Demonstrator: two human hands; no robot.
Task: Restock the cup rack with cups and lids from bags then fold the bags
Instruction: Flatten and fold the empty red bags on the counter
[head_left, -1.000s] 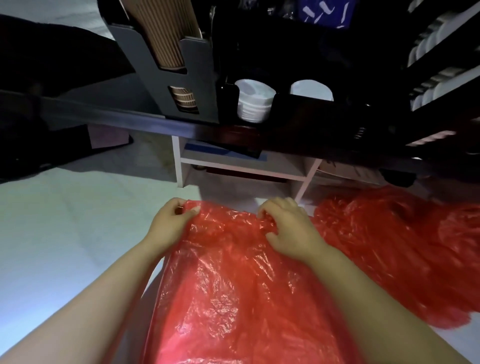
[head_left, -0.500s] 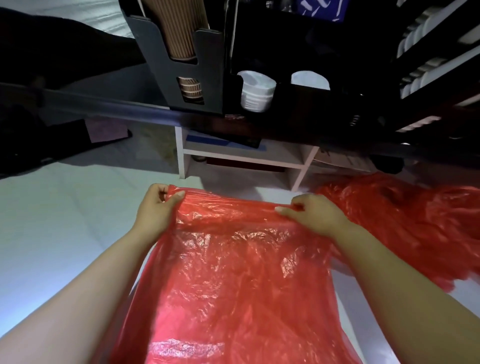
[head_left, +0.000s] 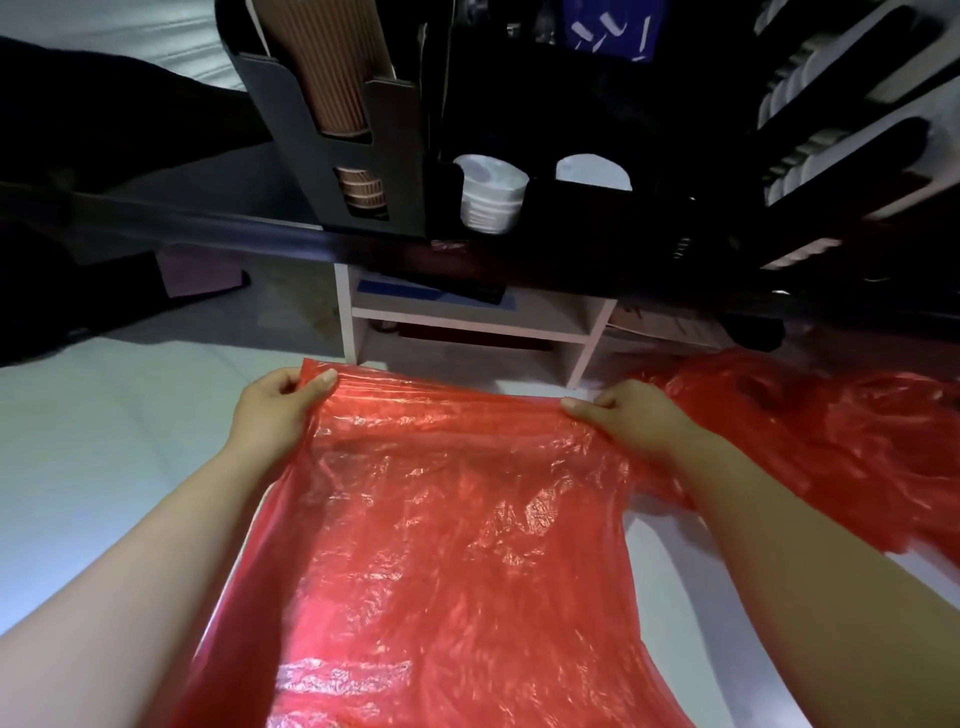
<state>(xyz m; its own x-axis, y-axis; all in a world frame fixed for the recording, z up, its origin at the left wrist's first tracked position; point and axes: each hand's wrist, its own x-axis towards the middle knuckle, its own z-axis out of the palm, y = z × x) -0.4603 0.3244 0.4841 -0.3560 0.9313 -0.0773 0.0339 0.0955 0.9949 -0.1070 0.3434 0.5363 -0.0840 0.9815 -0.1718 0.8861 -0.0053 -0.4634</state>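
A red plastic bag (head_left: 447, 545) is stretched flat in front of me, hanging down toward the bottom of the view. My left hand (head_left: 275, 410) pinches its far left corner between thumb and fingers. My right hand (head_left: 628, 415) grips the far right corner. The far edge is pulled taut between both hands. Above stands the black cup rack (head_left: 395, 156), holding a stack of brown ribbed paper cups (head_left: 332, 78) and a stack of white lids (head_left: 491, 195). More white lids (head_left: 815, 140) fill slots at the upper right.
A second red bag (head_left: 841, 441) lies crumpled to the right on the white surface (head_left: 114, 467). A pale shelf unit (head_left: 467, 327) stands below the dark counter edge (head_left: 208, 228). A dark shape (head_left: 78, 156) fills the upper left.
My right hand slid to the right along the bag's far edge to its corner. The bag went from bunched to stretched wide and flat between both hands.
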